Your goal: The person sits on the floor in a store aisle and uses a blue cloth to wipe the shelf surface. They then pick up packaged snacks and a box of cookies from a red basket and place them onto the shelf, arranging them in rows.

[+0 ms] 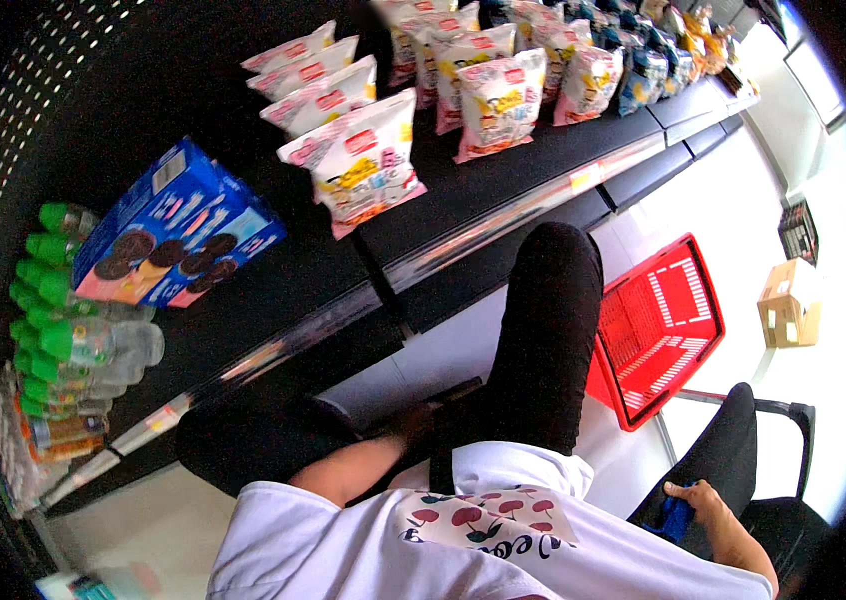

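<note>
My right hand (699,501) is at the lower right beside a black-clad leg, its fingers closed on a small blue object that I cannot identify. My left forearm (355,465) reaches from the white sleeve into deep shadow between dark-clad legs; the left hand's fingers and anything in them are not clear. Before me is a black store shelf (468,191). White and pink snack bags (367,169) stand on it in rows. To their left is a blue box of sandwich cookies (175,229), near green-capped clear plastic bottles (85,341).
A red plastic shopping basket (663,330) stands on the floor at the right. Beyond it are an open cardboard box (789,304) and a dark printed box (798,232). Blue snack bags (644,79) fill the shelf's far end. A black curved metal frame (805,450) is near my right hand.
</note>
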### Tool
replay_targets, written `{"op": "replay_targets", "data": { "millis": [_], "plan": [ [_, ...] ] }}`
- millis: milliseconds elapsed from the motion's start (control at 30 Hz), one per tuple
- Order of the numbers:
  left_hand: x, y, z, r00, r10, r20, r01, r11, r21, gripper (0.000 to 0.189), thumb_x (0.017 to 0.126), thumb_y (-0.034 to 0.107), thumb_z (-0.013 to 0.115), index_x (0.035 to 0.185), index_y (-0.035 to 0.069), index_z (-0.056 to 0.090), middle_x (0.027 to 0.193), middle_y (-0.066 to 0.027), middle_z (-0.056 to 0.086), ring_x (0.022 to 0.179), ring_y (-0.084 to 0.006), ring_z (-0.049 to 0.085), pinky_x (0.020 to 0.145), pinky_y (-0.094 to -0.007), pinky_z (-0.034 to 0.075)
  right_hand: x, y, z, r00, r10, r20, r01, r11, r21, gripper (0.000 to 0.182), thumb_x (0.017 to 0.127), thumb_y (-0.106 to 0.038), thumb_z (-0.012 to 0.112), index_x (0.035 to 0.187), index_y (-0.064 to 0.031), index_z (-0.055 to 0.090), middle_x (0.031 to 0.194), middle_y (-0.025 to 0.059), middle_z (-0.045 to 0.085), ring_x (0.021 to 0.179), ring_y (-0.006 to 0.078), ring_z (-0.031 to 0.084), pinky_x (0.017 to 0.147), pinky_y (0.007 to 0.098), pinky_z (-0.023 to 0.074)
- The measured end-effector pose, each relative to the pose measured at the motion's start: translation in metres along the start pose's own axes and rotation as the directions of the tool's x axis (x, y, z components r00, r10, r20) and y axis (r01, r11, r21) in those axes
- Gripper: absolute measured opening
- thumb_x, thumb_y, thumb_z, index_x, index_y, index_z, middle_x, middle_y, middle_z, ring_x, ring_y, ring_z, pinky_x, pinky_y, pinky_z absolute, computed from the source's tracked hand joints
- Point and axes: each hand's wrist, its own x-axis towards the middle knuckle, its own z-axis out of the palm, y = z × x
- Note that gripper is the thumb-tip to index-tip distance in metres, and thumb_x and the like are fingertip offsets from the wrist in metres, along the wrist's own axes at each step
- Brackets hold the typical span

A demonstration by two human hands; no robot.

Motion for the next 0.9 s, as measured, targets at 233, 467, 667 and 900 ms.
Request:
{"op": "replay_targets", "data": {
  "millis": [233, 467, 667, 900],
  "plan": [
    [0.003, -0.005, 0.0, 0.999, -0.02, 0.037, 0.02, 1.0, 0.003, 0.05, 0.092, 0.039, 0.063, 0.134, 0.011, 0.06, 0.123, -0.0161, 0.067, 0.111, -0.0333, 0.064, 0.097, -0.0429, 0.049, -0.002, -0.001, -0.002, 0.999, -0.037, 0.015, 0.038, 0.997, -0.067, 0.08, 0.067, -0.052, 0.091, 0.112, 0.0098, 0.067, 0.102, 0.0204, 0.07, 0.096, 0.0311, 0.068, 0.081, 0.0474, 0.0528],
    [0.013, -0.007, -0.005, 0.997, -0.016, 0.079, 0.016, 1.0, 0.001, 0.049, 0.093, 0.039, 0.061, 0.133, 0.01, 0.06, 0.123, -0.0163, 0.067, 0.111, -0.0335, 0.064, 0.097, -0.0433, 0.049, -0.018, -0.003, -0.006, 0.986, -0.116, 0.116, 0.114, 0.993, 0.023, 0.092, 0.064, -0.06, 0.089, 0.112, 0.0147, 0.066, 0.103, 0.021, 0.071, 0.098, 0.0315, 0.068, 0.08, 0.0447, 0.052],
    [0.008, -0.013, -0.016, 0.989, 0.005, 0.145, -0.006, 1.0, 0.007, 0.048, 0.094, 0.039, 0.06, 0.132, 0.01, 0.061, 0.123, -0.0164, 0.067, 0.111, -0.0337, 0.064, 0.097, -0.0437, 0.049, -0.007, -0.008, -0.009, 0.996, -0.028, 0.082, 0.043, 0.981, -0.191, 0.115, 0.06, -0.069, 0.086, 0.131, 0.0147, 0.053, 0.123, 0.0291, 0.064, 0.113, 0.0382, 0.064, 0.09, 0.0478, 0.0538],
    [0.014, -0.015, -0.026, 0.974, -0.008, 0.225, -0.002, 0.999, 0.044, 0.047, 0.095, 0.04, 0.058, 0.131, 0.01, 0.062, 0.123, -0.0166, 0.067, 0.11, -0.0339, 0.064, 0.097, -0.0442, 0.049, 0.002, -0.029, -0.024, 0.926, -0.365, 0.095, 0.343, 0.713, -0.611, 0.076, 0.064, -0.066, 0.083, 0.091, 0.0043, 0.073, 0.096, 0.0249, 0.071, 0.093, 0.0364, 0.07, 0.075, 0.045, 0.0548]
  ]
}}
